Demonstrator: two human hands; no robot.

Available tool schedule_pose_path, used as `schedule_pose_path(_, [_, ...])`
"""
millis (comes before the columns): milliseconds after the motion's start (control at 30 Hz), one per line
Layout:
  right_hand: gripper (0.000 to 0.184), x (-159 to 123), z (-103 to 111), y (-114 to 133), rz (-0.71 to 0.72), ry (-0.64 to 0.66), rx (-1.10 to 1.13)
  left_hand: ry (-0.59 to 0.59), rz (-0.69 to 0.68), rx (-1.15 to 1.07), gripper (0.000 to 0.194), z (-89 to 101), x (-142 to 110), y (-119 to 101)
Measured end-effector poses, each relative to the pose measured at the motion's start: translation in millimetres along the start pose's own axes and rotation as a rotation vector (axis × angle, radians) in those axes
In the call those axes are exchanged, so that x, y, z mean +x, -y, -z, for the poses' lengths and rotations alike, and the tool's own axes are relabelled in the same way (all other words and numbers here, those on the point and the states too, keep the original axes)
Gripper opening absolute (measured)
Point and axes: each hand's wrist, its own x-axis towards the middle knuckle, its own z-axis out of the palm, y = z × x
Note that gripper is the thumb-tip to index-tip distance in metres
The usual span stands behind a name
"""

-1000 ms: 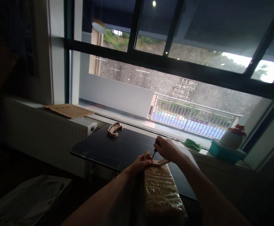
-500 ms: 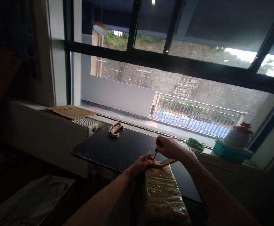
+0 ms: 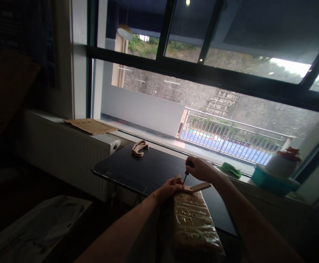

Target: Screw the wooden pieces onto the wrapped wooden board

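My right hand [image 3: 200, 170] is closed around a small screwdriver [image 3: 186, 176], tip pointing down at a flat wooden piece [image 3: 196, 188]. My left hand [image 3: 168, 190] is closed on the left end of that wooden piece, by a small upright wooden part [image 3: 177, 179]. The piece rests on top of a plastic-wrapped block [image 3: 193, 219] at the near edge of a dark table [image 3: 137, 171]. Another curved wooden part [image 3: 139, 148] lies at the table's far left corner.
A white radiator [image 3: 66, 153] with cardboard [image 3: 90, 126] on it stands to the left. On the window sill lie a green cloth [image 3: 230, 170] and a teal tray [image 3: 271, 182] with a white pot [image 3: 284, 162]. A pale sheet [image 3: 33, 230] lies on the floor.
The view has shifted slightly, so everything sits further right in the picture. Both hands stay on the wooden piece and screwdriver in much the same pose.
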Motion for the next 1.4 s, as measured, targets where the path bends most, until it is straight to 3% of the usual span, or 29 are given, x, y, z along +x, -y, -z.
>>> schedule_pose_path(333, [0.02, -2.9, -7.0, -1.3, -0.07, -0.054, 0.015, -0.002, -0.002, -0.015, 0.036, -0.2, -0.2, -0.8])
schedule_pose_path(633, [0.019, -1.0, 0.4, -3.9, -0.001, 0.006, 0.054, -0.004, -0.001, -0.011, 0.036, 2.6, 1.9, 2.3])
schedule_pose_path(1400, [0.019, 2.8, -0.9, -2.5, -0.066, 0.012, 0.004, 0.003, -0.01, -0.01, 0.038, -0.8, -2.1, -1.6])
